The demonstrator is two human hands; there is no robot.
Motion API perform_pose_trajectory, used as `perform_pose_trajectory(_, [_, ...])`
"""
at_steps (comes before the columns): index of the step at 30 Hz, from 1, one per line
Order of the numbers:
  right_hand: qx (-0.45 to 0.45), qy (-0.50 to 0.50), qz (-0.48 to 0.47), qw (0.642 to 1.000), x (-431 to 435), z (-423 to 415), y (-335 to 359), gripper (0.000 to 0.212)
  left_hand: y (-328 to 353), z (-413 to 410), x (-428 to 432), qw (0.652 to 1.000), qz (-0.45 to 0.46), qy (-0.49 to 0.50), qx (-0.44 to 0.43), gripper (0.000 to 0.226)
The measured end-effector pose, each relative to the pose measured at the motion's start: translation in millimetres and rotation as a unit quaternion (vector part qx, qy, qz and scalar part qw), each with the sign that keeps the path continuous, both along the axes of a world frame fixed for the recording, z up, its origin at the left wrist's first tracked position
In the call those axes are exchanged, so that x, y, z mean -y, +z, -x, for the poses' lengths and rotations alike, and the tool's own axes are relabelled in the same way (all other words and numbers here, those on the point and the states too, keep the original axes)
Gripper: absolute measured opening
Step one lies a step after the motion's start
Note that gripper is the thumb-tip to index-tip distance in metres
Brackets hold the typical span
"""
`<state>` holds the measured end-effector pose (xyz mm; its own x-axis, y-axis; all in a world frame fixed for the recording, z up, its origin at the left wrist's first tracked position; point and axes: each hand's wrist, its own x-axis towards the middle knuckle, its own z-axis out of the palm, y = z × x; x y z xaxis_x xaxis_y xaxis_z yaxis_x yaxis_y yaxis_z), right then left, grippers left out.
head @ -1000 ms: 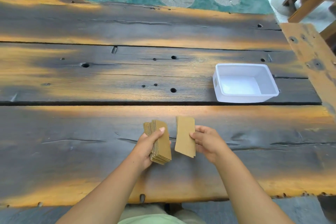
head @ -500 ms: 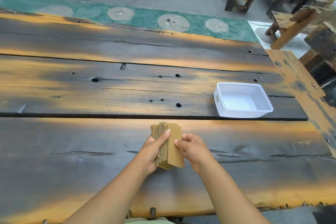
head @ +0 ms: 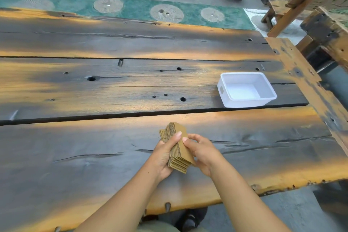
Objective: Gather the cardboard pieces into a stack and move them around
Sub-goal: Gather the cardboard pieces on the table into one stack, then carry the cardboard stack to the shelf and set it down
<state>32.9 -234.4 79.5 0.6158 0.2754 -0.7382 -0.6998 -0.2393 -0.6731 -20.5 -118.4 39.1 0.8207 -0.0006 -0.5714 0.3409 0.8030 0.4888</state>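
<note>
Both hands, left (head: pixel 162 158) and right (head: pixel 204 153), closed on cardboard stack (head: pixel 178 149) above desk's (head: pixel 75 156) near edge.

And here's the stack of cardboard pieces (head: pixel 178 149): plain brown corrugated rectangles, roughly a dozen by the look of the fluted edges. The stack is up off the desk (head: pixel 75 165), standing on edge and tilted. The layers aren't squared; they fan out in steps at the near lower end and again at the far top. One flat brown face looks to the right, smooth and unmarked.
</note>
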Motion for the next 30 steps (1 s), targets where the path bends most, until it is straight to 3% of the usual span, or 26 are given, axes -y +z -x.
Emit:
perform_pose_trajectory(4, [-0.017,-0.042,-0.021,0.999,13,6,2,0.035,9,-6,11,1.000,-0.019,-0.008,-0.007,0.049])
perform_pose_trajectory(10, [-0.140,-0.118,-0.173,0.968,72,15,4,0.044,24,-28,64,0.991,-0.126,-0.032,0.042,0.042])
perform_pose_trajectory(15, [-0.169,-0.172,-0.243,0.940,152,18,11,0.063,38,-49,138,0.941,-0.305,-0.073,0.125,0.071])
perform_pose_trajectory(18, [-0.156,-0.232,-0.277,0.919,206,17,16,0.060,45,-59,194,0.914,-0.351,-0.115,0.165,0.093])
perform_pose_trajectory(25, [-0.051,-0.406,-0.350,0.843,339,33,19,0.033,63,-63,336,0.891,-0.311,-0.222,0.244,0.086])
perform_pose_trajectory(27, [-0.016,-0.424,-0.322,0.847,382,44,25,0.029,66,-57,370,0.896,-0.252,-0.274,0.242,0.089])
perform_pose_trajectory(30, [0.045,-0.415,-0.182,0.890,444,62,37,0.016,67,-49,406,0.895,-0.149,-0.382,0.173,0.067])
